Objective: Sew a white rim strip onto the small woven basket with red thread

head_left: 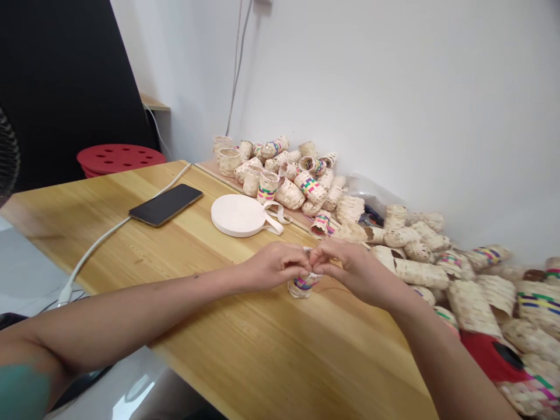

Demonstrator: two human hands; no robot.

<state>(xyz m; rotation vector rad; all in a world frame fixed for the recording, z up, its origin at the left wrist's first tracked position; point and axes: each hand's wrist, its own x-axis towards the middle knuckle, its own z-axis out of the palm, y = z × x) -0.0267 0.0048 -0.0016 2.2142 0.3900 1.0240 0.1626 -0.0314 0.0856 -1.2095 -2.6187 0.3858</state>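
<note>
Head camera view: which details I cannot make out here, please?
Head view:
- What the left hand and right hand pinch on the small colour-banded woven basket: hidden by fingers.
- Black wire grille: cut off by left edge.
- Dark things by clear plastic: blurred, partly behind pale woven baskets.

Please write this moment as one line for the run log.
left hand: pinched at rim of small woven basket | right hand: pinched there too | basket: upright on wooden table | beyond: smartphone, white strapped disc, woven basket pile
</note>
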